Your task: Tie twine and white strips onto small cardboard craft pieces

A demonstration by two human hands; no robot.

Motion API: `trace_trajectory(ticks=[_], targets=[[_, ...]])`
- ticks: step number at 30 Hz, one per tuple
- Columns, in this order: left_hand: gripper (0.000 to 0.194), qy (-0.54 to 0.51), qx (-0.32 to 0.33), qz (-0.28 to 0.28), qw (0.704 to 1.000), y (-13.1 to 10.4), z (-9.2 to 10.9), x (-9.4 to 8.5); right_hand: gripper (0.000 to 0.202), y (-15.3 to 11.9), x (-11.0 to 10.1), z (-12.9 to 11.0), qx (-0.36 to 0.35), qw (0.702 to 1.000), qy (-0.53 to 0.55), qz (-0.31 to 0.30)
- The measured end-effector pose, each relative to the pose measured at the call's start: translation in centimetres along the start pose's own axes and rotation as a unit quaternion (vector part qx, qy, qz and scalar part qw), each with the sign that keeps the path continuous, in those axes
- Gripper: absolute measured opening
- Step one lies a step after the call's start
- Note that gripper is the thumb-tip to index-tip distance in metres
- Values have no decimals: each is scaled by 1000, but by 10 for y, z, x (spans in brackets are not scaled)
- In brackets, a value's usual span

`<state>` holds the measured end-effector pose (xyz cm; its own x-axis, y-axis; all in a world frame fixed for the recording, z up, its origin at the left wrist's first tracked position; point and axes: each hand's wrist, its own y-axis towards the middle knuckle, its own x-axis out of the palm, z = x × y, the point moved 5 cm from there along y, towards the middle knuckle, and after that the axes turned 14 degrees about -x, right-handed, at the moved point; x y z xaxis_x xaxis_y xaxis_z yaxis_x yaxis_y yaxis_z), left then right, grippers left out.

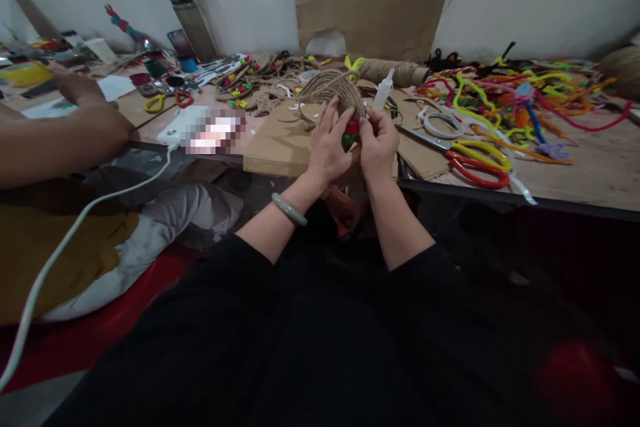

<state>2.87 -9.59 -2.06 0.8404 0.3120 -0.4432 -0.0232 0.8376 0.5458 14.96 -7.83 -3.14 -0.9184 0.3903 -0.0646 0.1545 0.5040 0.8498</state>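
Above cardboard: 2 hands, left point(330, 140) and right point(379, 141), holding 1 twine coil point(334, 90).

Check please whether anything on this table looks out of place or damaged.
A loose white strip reaches the front edge of the table near the scissors and might slip off. The upright cardboard sheet looks torn, with ragged edges.

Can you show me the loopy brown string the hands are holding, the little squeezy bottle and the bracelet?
Loopy brown string point(336, 85): head view, on its curved strands above the fingers.
Squeezy bottle point(383, 93): head view, on its white body.
Bracelet point(289, 209): head view, middle of its band.
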Motion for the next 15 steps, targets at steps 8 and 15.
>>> trace_trajectory(ticks=[8,15], targets=[[57,39,54,-42,997,-3,7,-7,44,-3,1,3,36,997,67,-34],[45,-71,10,-79,994,3,39,-46,44,19,-40,-34,-48,995,52,-64]])
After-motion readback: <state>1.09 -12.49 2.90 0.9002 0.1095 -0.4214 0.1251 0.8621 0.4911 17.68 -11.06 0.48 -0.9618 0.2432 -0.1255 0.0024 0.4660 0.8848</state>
